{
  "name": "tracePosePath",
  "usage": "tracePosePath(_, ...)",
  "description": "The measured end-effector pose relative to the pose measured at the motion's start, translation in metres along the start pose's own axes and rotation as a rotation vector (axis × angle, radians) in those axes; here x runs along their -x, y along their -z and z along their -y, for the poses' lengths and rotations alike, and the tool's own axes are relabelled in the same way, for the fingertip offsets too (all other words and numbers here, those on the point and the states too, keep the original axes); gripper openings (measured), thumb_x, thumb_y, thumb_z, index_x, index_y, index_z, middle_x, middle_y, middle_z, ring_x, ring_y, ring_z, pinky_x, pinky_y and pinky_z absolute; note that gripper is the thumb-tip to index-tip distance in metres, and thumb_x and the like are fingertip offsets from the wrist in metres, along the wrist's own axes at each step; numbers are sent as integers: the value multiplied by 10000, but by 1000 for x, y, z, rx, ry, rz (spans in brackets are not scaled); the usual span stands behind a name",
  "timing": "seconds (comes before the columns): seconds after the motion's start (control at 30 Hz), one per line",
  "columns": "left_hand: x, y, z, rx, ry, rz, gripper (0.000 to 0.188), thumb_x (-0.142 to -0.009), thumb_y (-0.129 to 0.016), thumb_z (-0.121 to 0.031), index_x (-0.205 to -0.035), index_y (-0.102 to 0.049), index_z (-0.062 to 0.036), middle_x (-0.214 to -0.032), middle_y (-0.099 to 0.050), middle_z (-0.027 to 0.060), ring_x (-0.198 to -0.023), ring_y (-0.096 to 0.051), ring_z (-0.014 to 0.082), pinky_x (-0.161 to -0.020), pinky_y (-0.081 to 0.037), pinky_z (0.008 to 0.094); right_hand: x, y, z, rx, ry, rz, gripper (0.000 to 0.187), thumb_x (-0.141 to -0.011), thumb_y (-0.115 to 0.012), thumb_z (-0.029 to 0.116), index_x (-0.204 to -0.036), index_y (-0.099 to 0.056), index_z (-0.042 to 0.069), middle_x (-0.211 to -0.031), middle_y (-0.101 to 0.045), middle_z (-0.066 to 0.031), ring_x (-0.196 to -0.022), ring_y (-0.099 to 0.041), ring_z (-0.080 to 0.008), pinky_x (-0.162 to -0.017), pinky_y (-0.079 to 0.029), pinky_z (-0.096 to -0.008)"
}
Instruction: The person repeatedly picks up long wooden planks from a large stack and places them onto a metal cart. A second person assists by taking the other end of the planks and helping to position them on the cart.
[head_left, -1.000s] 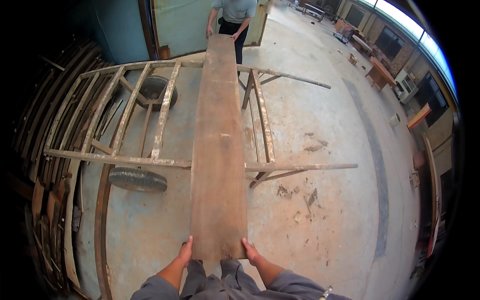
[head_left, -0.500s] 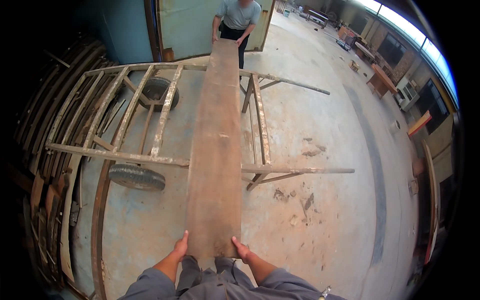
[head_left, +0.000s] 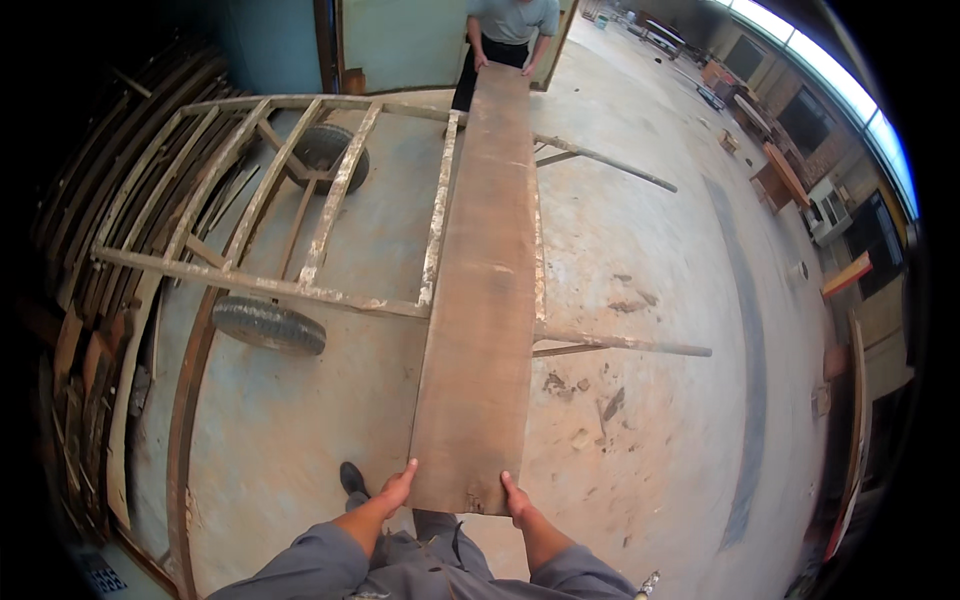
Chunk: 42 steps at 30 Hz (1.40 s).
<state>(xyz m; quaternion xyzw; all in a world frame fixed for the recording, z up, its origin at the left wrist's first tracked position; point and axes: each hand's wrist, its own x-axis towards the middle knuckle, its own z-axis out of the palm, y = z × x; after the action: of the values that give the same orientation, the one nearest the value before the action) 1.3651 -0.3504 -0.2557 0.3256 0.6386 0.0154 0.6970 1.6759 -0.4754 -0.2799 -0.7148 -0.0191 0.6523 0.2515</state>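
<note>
A long, wide brown wooden plank (head_left: pixel 480 290) stretches away from me across the metal frame of a two-wheeled cart (head_left: pixel 330 290). My left hand (head_left: pixel 398 488) grips the left edge of its near end, thumb on top and fingers underneath. On the opposite edge my right hand (head_left: pixel 516 497) holds on the same way, its fingers mostly hidden below the wood. At the far end a co-worker (head_left: pixel 508 30) in a grey shirt has both hands on the plank's corners. Whether the plank rests on the cart frame or hangs above it, I cannot tell.
Stacked boards (head_left: pixel 110 230) line the left side, with a long beam (head_left: pixel 190 430) on the floor beside them. Two cart handles, one a near bar (head_left: pixel 640 345), stick out to the right. Debris (head_left: pixel 610 400) lies on the concrete. A pale metal door (head_left: pixel 400 50) stands behind.
The plank has shifted right along the cart, carried by both of us, uncovering another crossbar on its left. My hands moved right with it, and my left foot has come into view.
</note>
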Motion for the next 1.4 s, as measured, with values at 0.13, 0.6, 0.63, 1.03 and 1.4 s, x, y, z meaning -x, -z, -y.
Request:
tracePosePath(0.13,-30,-23,35,21,-103,36,1030,-961,-412,-798,-1405,-539,123,-1327,-645,249,-1255,-602,315,-1062,-451,430,-30,34,-32,-66,25,19,1103,-892,-556,799,-1585,-338,-31,-1646,-370,-172,-1529,-325,-299,-1267,-198,-430)
tracePosePath(0.6,48,81,24,-361,-335,104,952,-900,-692,-630,-1520,-416,39,-1431,-578,282,-1344,-566,358,-1131,-437,417,14,12,-13,324,297,-453,734,-974,-643,560,-1270,-613,-111,-1217,-686,-221,-1091,-652,-310,-951,-519,-443)
tracePosePath(0.63,56,103,29,-288,-324,113,941,-906,-691,-621,-1516,-420,42,-1433,-581,276,-1338,-573,352,-1125,-444,413,4,30,-15,342,341,-513,676,-970,-662,542,-1211,-636,-89,-1130,-700,-196,-1006,-656,-283,-878,-534,-425)
tracePosePath(1.03,184,535,365,450,-292,-567,251,-952,-708,-278,-1010,-757,-39,-793,-700,64,-676,-622,152,-606,-516,342,65,-245,83,949,607,-871,572,-995,-650,459,-1217,-623,-67,-1066,-693,-208,-984,-646,-306,-795,-554,-436)
tracePosePath(1.4,306,744,528,985,126,-803,312,-1014,-642,-349,-991,-728,-49,-868,-718,71,-736,-692,245,-643,-562,401,20,-570,119,493,889,-323,446,-987,-687,364,-1073,-661,-73,-848,-672,-100,-710,-599,-188,-631,-507,-343)
